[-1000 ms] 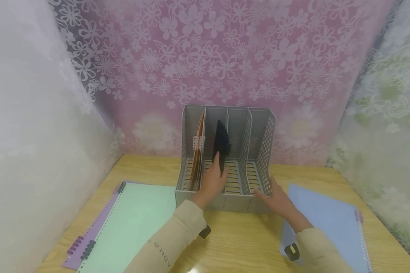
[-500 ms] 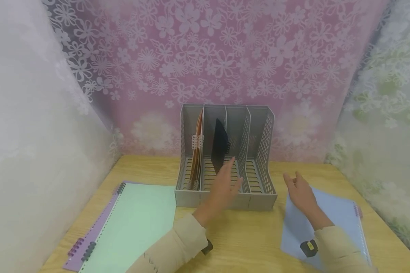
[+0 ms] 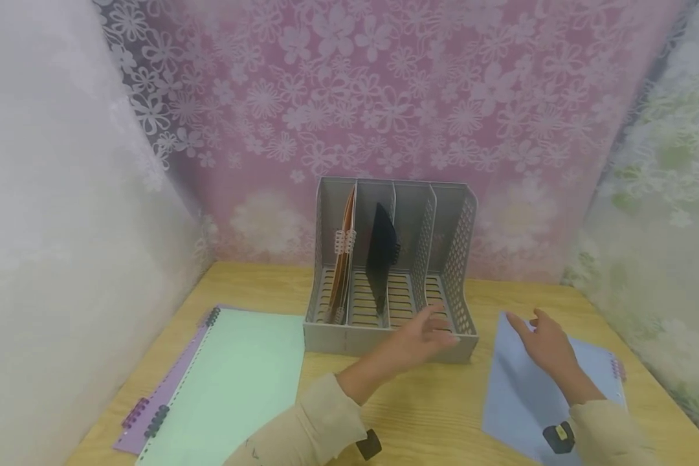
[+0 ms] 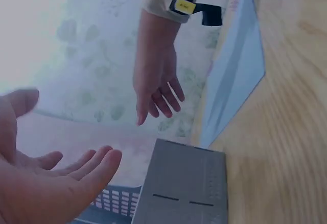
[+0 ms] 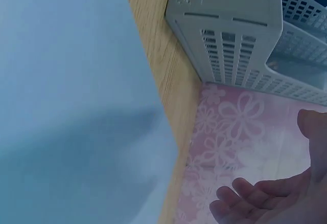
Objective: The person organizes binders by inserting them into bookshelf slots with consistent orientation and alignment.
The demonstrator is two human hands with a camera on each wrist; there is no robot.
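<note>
My left hand (image 3: 410, 346) hovers before the front of the grey file rack (image 3: 326, 338), fingers spread and holding nothing. Over the blue notebook (image 3: 515, 388) hangs my right hand (image 3: 547, 343), thumb and fingers apart. The right wrist view shows that hand (image 5: 276, 198) above the notebook's level, beside the perforated side of the rack (image 5: 230, 55). A black notebook (image 3: 380, 259) leans upright in the rack's second compartment from the left. Orange-brown notebooks with white ring binding (image 3: 341, 272) stand in the leftmost compartment.
To the left on the wooden table (image 3: 419, 414) lies a mint green notebook (image 3: 244, 369), overlapping a purple one (image 3: 163, 401). A pink floral curtain (image 3: 384, 97) hangs behind the rack, with pale cloth (image 3: 64, 226) on the left side.
My left hand has let go of the black notebook and moved right, out of the rack. My right hand has left the rack's right front corner and moved right over the blue notebook.
</note>
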